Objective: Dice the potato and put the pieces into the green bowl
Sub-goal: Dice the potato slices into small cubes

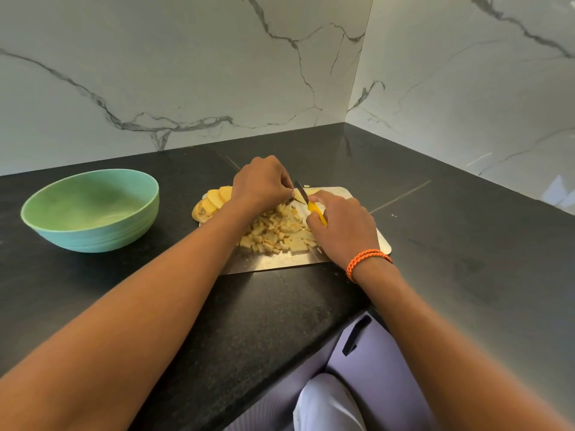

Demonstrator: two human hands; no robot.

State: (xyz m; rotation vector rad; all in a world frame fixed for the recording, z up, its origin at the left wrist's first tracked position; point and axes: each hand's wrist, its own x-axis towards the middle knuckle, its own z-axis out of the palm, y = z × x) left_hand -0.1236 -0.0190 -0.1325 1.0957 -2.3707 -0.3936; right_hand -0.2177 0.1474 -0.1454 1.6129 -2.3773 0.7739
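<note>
A steel cutting board (273, 262) lies on the black counter. On it sits a heap of diced potato pieces (277, 231), with several round potato slices (211, 202) fanned at its far left. My right hand (342, 225) grips a yellow-handled knife (315, 211), its blade pointing away over a potato slice (299, 195). My left hand (264, 181) pinches that slice right beside the blade. The green bowl (90, 209) stands at the left, apart from the board, with nothing visible inside it.
Marble walls meet in a corner behind the black counter (451, 237). The counter's front edge runs diagonally near my body, above a purple cabinet door with a dark handle (356, 335). An orange braided band (367, 259) circles my right wrist.
</note>
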